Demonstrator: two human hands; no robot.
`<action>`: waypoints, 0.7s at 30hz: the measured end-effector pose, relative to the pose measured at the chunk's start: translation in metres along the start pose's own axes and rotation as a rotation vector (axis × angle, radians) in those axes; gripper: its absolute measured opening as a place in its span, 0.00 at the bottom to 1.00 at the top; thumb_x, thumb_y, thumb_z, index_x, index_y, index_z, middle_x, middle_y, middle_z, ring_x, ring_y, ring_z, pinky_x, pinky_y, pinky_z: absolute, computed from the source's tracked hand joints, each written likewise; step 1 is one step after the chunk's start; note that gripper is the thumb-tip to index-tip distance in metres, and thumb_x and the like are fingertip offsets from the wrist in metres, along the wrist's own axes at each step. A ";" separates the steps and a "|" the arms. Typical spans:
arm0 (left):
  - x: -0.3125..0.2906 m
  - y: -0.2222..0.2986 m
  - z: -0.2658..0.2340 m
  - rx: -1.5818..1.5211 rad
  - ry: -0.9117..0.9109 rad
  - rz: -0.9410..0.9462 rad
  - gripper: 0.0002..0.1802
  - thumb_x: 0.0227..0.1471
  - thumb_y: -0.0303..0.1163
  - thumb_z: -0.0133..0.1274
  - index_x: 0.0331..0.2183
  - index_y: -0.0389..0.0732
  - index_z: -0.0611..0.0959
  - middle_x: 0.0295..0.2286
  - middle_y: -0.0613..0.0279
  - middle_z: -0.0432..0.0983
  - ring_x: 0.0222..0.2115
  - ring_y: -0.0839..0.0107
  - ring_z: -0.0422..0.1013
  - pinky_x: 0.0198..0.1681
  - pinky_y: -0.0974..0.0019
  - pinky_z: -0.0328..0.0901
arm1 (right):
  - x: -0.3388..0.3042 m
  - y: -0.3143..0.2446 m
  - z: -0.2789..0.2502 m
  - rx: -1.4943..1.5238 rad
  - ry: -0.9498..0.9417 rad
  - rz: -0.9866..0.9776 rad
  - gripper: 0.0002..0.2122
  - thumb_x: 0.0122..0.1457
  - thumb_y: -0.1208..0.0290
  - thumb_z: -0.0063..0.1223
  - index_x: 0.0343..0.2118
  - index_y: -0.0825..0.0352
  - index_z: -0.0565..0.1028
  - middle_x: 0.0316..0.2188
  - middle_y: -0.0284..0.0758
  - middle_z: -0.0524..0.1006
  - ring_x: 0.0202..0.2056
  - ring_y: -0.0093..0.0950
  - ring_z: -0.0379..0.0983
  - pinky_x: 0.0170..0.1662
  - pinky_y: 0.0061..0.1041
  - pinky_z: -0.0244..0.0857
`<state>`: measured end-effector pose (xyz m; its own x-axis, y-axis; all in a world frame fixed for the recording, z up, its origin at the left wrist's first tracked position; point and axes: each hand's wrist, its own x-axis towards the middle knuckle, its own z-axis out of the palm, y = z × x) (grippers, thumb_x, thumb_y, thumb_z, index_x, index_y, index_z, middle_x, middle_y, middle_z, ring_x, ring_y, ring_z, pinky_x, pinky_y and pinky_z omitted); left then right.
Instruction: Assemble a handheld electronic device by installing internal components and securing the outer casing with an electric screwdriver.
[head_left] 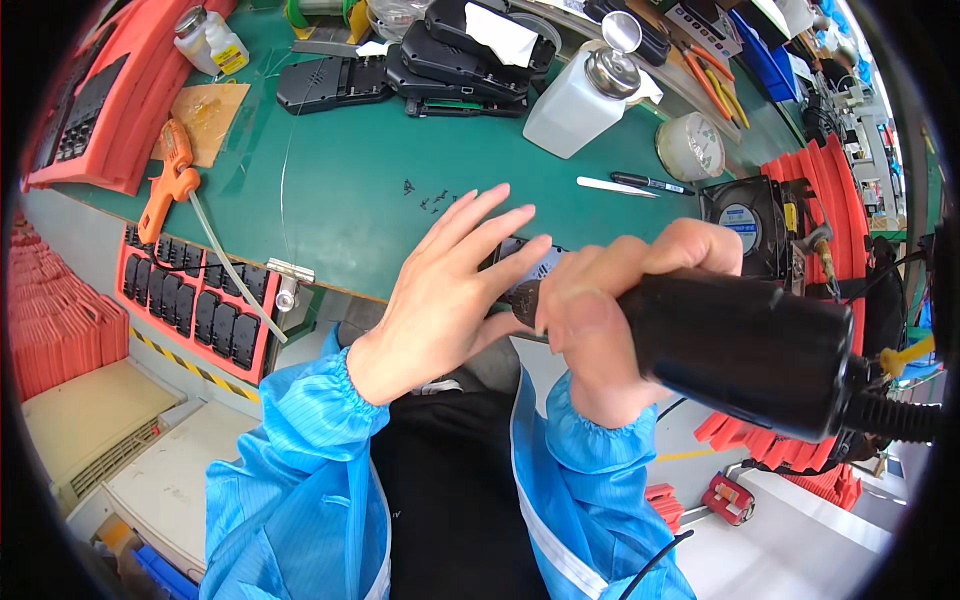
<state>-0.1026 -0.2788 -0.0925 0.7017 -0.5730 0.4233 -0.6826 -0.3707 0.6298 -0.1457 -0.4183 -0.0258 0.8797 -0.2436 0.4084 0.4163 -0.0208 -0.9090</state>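
Observation:
My right hand wraps round a black electric screwdriver, its thick cable leaving from the back end at the right. The tool's tip is hidden behind my hands. Left of it, my left hand is open with fingers stretched and spread, beside a small dark device with a pale label. My hands cover most of that device, so I cannot tell whether the left fingers touch it. Just beyond the left fingertips, several small dark screws lie loose on the green mat.
Black plastic housings are piled at the back, near a white pump bottle. An orange glue gun lies left, by a red tray of black parts. A marker, white tweezers and a fan are right.

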 end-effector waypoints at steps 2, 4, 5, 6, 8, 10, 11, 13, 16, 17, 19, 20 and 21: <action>-0.004 0.006 -0.002 -0.039 0.045 -0.055 0.21 0.39 0.25 0.66 0.41 0.39 0.87 0.52 0.55 0.77 0.60 0.47 0.67 0.64 0.42 0.62 | 0.000 -0.004 -0.002 -0.047 0.019 -0.054 0.23 0.54 0.81 0.60 0.46 0.62 0.58 0.17 0.32 0.69 0.14 0.24 0.63 0.20 0.27 0.62; -0.009 0.006 -0.005 -0.183 0.106 -0.083 0.18 0.35 0.19 0.68 0.34 0.38 0.86 0.48 0.56 0.80 0.58 0.47 0.70 0.62 0.43 0.65 | 0.000 -0.008 0.002 0.090 0.093 -0.054 0.22 0.56 0.78 0.59 0.48 0.61 0.58 0.17 0.32 0.68 0.13 0.25 0.63 0.20 0.27 0.62; -0.009 0.005 -0.005 -0.182 0.104 -0.080 0.18 0.35 0.19 0.68 0.34 0.38 0.86 0.48 0.56 0.80 0.58 0.47 0.70 0.62 0.43 0.65 | 0.003 -0.012 0.003 0.196 0.100 -0.064 0.22 0.56 0.78 0.59 0.48 0.61 0.58 0.17 0.32 0.68 0.13 0.25 0.63 0.20 0.27 0.61; -0.008 0.005 -0.006 -0.162 0.119 -0.062 0.16 0.33 0.18 0.68 0.31 0.37 0.85 0.46 0.56 0.80 0.56 0.48 0.71 0.61 0.44 0.66 | 0.006 -0.016 0.003 0.302 0.106 -0.075 0.22 0.57 0.77 0.59 0.49 0.61 0.59 0.17 0.32 0.68 0.13 0.25 0.63 0.19 0.27 0.61; -0.008 0.004 -0.007 -0.142 0.133 -0.037 0.14 0.32 0.17 0.69 0.27 0.37 0.84 0.44 0.57 0.81 0.55 0.48 0.72 0.60 0.45 0.67 | 0.010 -0.019 -0.002 0.301 0.085 -0.084 0.22 0.57 0.76 0.58 0.50 0.61 0.58 0.18 0.32 0.68 0.14 0.25 0.64 0.19 0.28 0.61; -0.010 0.001 -0.010 -0.075 0.156 -0.043 0.13 0.33 0.19 0.70 0.25 0.37 0.83 0.41 0.58 0.82 0.53 0.50 0.74 0.59 0.45 0.68 | 0.015 -0.016 -0.007 0.322 0.043 -0.132 0.19 0.58 0.77 0.55 0.49 0.61 0.59 0.18 0.31 0.68 0.13 0.25 0.63 0.18 0.28 0.60; -0.008 -0.002 -0.012 -0.019 0.180 -0.041 0.12 0.33 0.20 0.70 0.25 0.37 0.83 0.40 0.58 0.82 0.52 0.50 0.74 0.58 0.45 0.68 | 0.020 -0.014 -0.014 0.295 0.050 -0.178 0.18 0.59 0.77 0.54 0.49 0.62 0.60 0.18 0.31 0.68 0.13 0.24 0.62 0.18 0.28 0.60; -0.007 -0.013 -0.018 0.070 0.215 -0.046 0.12 0.34 0.21 0.71 0.25 0.37 0.83 0.39 0.59 0.82 0.50 0.50 0.75 0.55 0.47 0.70 | 0.032 -0.017 -0.020 0.131 0.232 -0.157 0.15 0.59 0.78 0.51 0.48 0.65 0.62 0.17 0.29 0.65 0.13 0.22 0.60 0.18 0.26 0.59; -0.003 -0.033 -0.024 0.134 0.266 -0.087 0.11 0.37 0.22 0.70 0.26 0.36 0.83 0.40 0.57 0.82 0.49 0.50 0.75 0.48 0.52 0.72 | 0.065 0.003 -0.046 0.051 0.337 -0.238 0.15 0.58 0.80 0.55 0.47 0.69 0.67 0.17 0.30 0.65 0.13 0.21 0.59 0.21 0.26 0.61; -0.003 -0.035 -0.024 0.139 0.266 -0.082 0.11 0.37 0.22 0.70 0.26 0.36 0.83 0.40 0.57 0.82 0.49 0.50 0.75 0.48 0.52 0.72 | 0.078 0.014 -0.051 0.046 0.359 -0.255 0.15 0.57 0.81 0.58 0.46 0.69 0.68 0.17 0.31 0.66 0.14 0.22 0.60 0.22 0.26 0.61; 0.002 -0.034 -0.024 0.194 0.269 -0.102 0.13 0.38 0.24 0.71 0.30 0.37 0.85 0.42 0.56 0.81 0.50 0.49 0.74 0.50 0.52 0.72 | 0.100 0.037 -0.070 0.020 0.378 -0.298 0.16 0.57 0.82 0.64 0.44 0.70 0.69 0.18 0.32 0.70 0.16 0.23 0.66 0.24 0.27 0.63; 0.004 -0.031 -0.021 0.197 0.262 -0.095 0.13 0.38 0.24 0.71 0.30 0.37 0.85 0.42 0.56 0.81 0.50 0.49 0.74 0.50 0.52 0.72 | 0.110 0.049 -0.074 -0.029 0.425 -0.318 0.15 0.58 0.80 0.65 0.44 0.70 0.69 0.18 0.32 0.71 0.16 0.24 0.67 0.25 0.27 0.64; 0.006 -0.023 -0.020 0.152 0.239 -0.089 0.15 0.38 0.26 0.72 0.32 0.37 0.85 0.43 0.56 0.81 0.51 0.49 0.73 0.51 0.51 0.71 | 0.118 0.058 -0.075 -0.075 0.469 -0.338 0.15 0.59 0.78 0.65 0.44 0.70 0.70 0.19 0.33 0.72 0.16 0.24 0.68 0.26 0.27 0.64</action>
<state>-0.0785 -0.2585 -0.0915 0.7761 -0.3517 0.5235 -0.6263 -0.5274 0.5741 -0.0349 -0.5211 -0.0361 0.4978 -0.6146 0.6120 0.6235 -0.2369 -0.7451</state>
